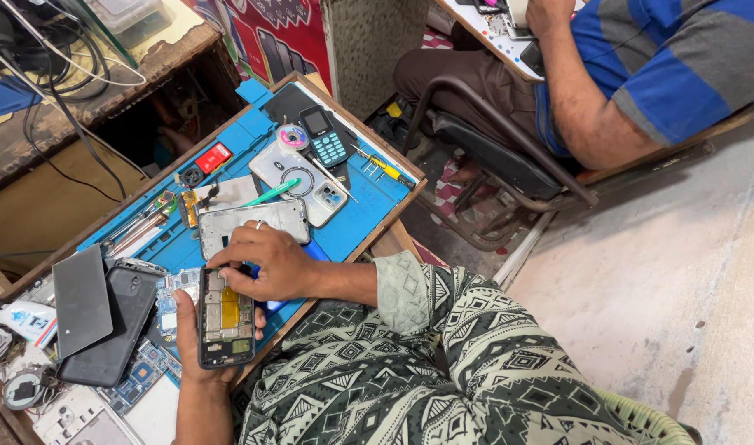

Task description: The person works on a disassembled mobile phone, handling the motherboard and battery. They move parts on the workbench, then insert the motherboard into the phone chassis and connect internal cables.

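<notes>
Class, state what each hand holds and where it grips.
Left hand cradles the opened black phone from beneath; right hand fingertips rest on its top edge.

Your left hand (pixel 197 346) cradles the opened phone (pixel 226 318) at the near edge of the bench (pixel 398 185); your right hand (pixel 266 262) rests on its top end. Behind lies a phone frame (pixel 253 222) on the work mat (pixel 356 218). Farther back sits a keypad phone (pixel 324 135). Left lie two stacked handsets (pixel 105 317).

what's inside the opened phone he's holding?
Inside the back-less black phone: a yellow-orange panel mid-body and boards at both ends. The right hand covers the top edge; the left hand cradles it, hiding the underside.
</notes>
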